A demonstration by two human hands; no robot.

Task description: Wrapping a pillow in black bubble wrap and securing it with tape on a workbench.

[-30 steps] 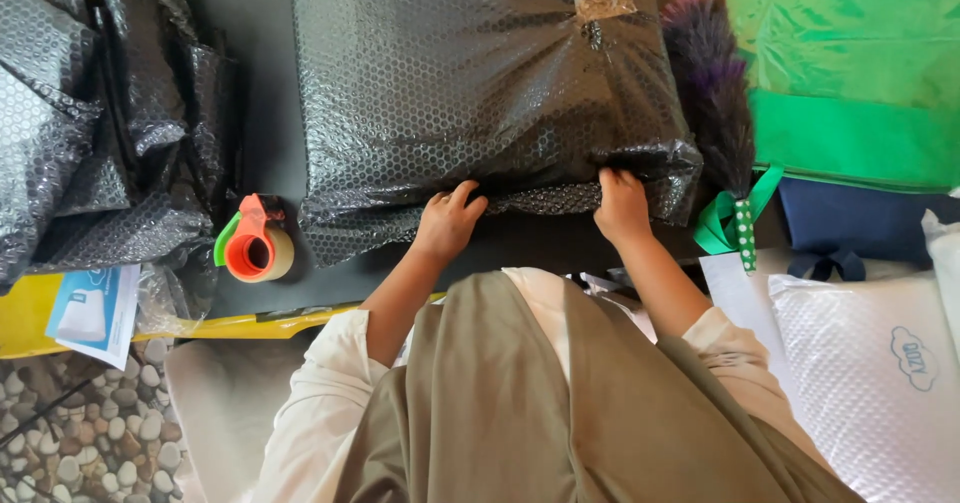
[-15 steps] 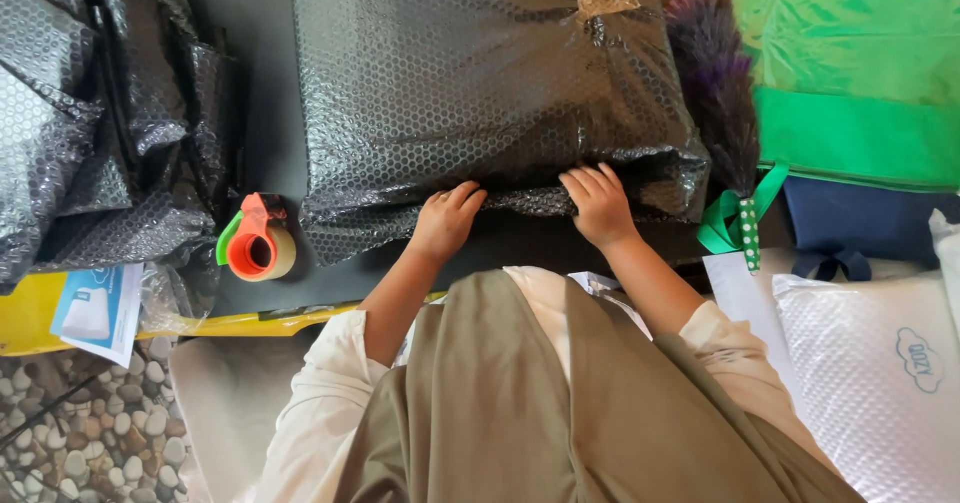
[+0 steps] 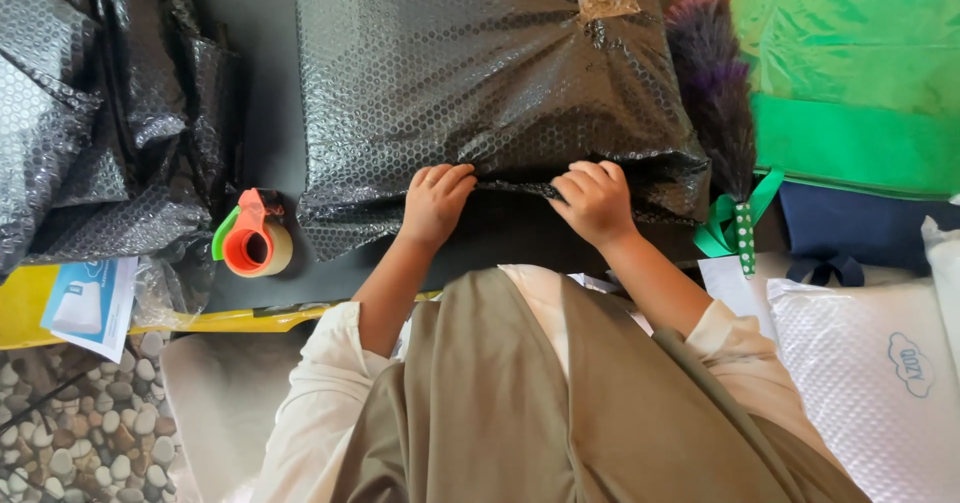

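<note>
On the dark table (image 3: 262, 83), both hands' fingers (image 3: 452, 178) seemingly pinch the black bubble-wrapped parcel's (image 3: 480, 73) near edge.

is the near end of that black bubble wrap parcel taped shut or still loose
Still loose. The near flap of the black bubble wrap parcel is pinched by the left hand and right hand, with no tape visible there; a brown tape patch closes the far end.

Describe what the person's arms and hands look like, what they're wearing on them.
Both hands are bare, with no gloves, rings or watch showing on the left hand or the right hand. The forearms are uncovered. Loose cream-white sleeves are pushed up toward the elbows: the left sleeve and the right sleeve. An olive-brown cloth drapes down between them.
</note>
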